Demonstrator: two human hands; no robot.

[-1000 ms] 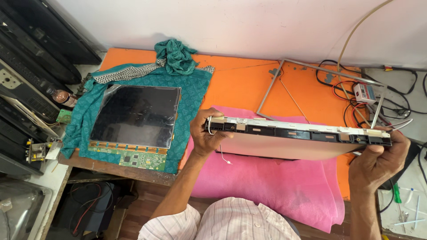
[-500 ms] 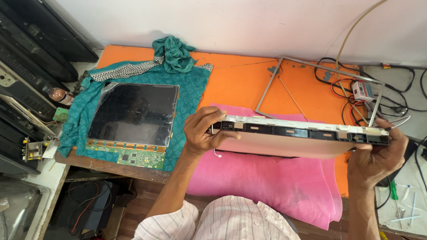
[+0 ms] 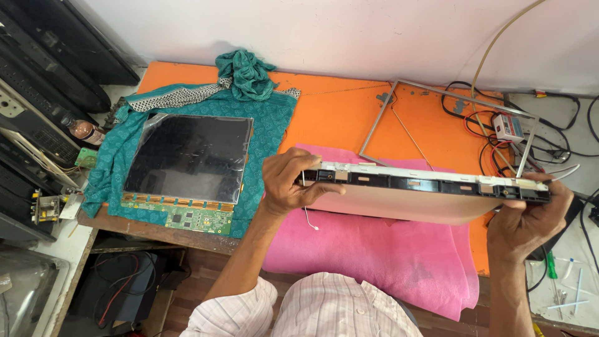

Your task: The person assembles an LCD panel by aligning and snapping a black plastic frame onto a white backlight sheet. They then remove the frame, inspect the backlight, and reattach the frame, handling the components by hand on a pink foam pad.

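Hands | left hand [image 3: 288, 185] grips one end of flat screen panel [image 3: 424, 190] | right hand [image 3: 526, 218] grips other end | panel up over pink foam sheet [image 3: 387, 249] on orange worktop [image 3: 331, 118]

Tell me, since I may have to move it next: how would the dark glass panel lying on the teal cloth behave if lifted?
The dark panel looks thin and wide, so probably light but fragile and apt to flex. Its green circuit strip hangs off one edge on short ribbons, so it would likely dangle. The glossy face may be slippery; the teal cloth beneath could slide with it.
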